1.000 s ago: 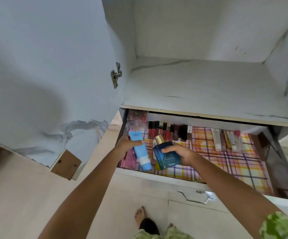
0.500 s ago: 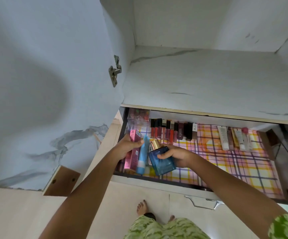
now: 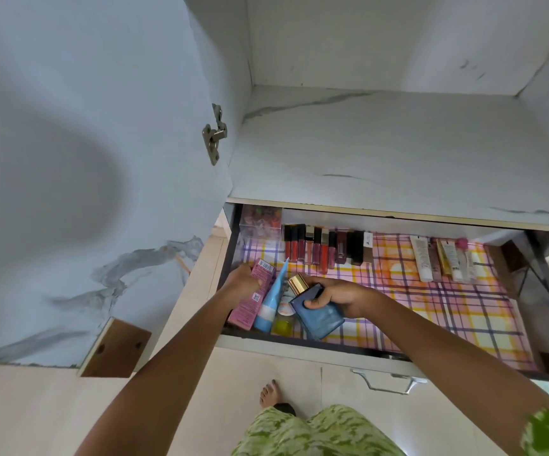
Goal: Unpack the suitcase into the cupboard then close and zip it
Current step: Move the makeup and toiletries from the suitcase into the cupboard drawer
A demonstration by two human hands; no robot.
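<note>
Right hand (image 3: 339, 296) wrapped around the square blue glass perfume bottle with gold cap (image 3: 315, 311), low over the checked-lined open drawer (image 3: 431, 311). Left hand (image 3: 241, 284) gripping the pink cardboard box (image 3: 253, 299). Best set upright beside the light blue tube (image 3: 273, 301), no knocking.

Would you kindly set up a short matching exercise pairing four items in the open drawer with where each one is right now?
Things:
1. blue perfume bottle
2. pink box
3. row of lip glosses
4. white tubes

Places:
A. lined along the drawer's back, left of centre
B. gripped in the right hand
C. back right of the drawer
D. held by the left hand

Pairs: 1-B, 2-D, 3-A, 4-C
</note>
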